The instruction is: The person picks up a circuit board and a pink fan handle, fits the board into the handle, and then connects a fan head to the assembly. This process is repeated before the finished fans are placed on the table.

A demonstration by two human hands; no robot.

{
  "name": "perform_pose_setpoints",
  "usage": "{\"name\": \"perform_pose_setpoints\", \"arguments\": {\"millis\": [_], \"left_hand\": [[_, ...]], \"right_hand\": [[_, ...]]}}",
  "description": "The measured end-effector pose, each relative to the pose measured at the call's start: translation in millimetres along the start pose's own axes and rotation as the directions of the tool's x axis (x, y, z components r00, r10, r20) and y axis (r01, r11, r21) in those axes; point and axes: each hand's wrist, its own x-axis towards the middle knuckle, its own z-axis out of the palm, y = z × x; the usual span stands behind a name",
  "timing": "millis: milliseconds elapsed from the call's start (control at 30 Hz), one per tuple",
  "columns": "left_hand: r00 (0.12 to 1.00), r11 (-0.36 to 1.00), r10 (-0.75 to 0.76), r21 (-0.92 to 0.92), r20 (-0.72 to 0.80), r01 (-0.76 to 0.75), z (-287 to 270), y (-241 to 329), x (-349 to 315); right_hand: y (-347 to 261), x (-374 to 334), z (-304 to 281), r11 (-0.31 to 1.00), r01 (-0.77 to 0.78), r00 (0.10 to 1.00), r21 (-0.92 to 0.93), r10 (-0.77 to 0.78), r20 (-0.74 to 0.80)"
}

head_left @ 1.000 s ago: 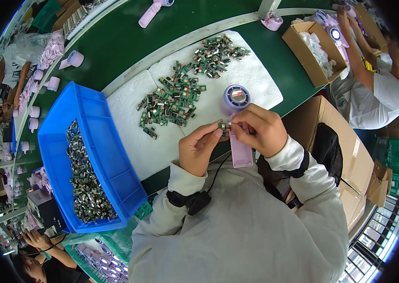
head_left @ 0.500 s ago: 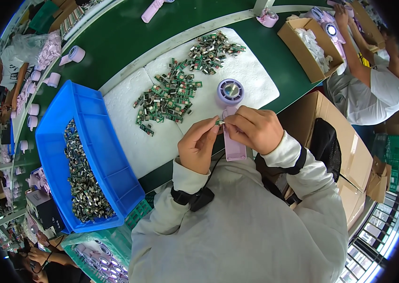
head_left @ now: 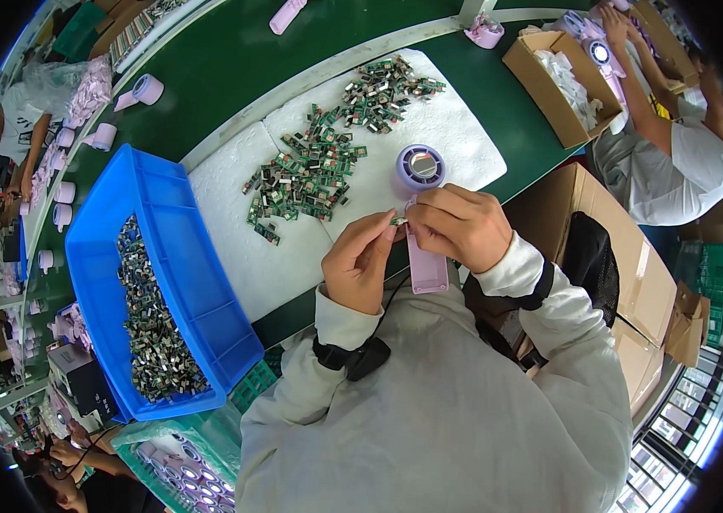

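Note:
A lilac handheld fan (head_left: 428, 265) lies before me, its round head (head_left: 419, 166) on the white foam sheet and its hollow handle pointing towards my body. Beside the fan's neck, my left hand (head_left: 360, 263) pinches a small green circuit board (head_left: 397, 221) between thumb and forefinger. My right hand (head_left: 469, 227) is closed over the neck and upper handle, fingertips pressed together close to the board. Whatever those fingertips grip is hidden. Many loose circuit boards (head_left: 310, 175) are heaped on the foam beyond my hands.
A blue bin (head_left: 199, 295) with more boards stands at left. Below it is a green crate (head_left: 135, 432) of fan heads. Cardboard boxes (head_left: 613, 256) stand at right; a co-worker (head_left: 665, 167) works beyond. Lilac fan parts (head_left: 147, 89) lie on the green surface at far left.
My right fingers have shifted slightly over the fan's neck, and the fan has moved a little to the right. Lilac parts along the far left have slid upward and rightward.

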Motion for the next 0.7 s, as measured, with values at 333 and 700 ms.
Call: {"name": "perform_pose_setpoints", "arguments": {"millis": [333, 700], "left_hand": [[0.992, 0.981, 0.117, 0.147, 0.055, -0.124, -2.2, -2.3, -2.8], [0.929, 0.793, 0.370, 0.521, -0.003, -0.315, 16.8, 4.9, -8.8]], "right_hand": [[1.2, -2.2, 0.0, 0.993, -0.028, 0.999, 0.116, 0.032, -0.040], [-25.8, -3.8, 11.3, 0.927, -0.279, 0.942, 0.250, 0.315, -0.117]]}}
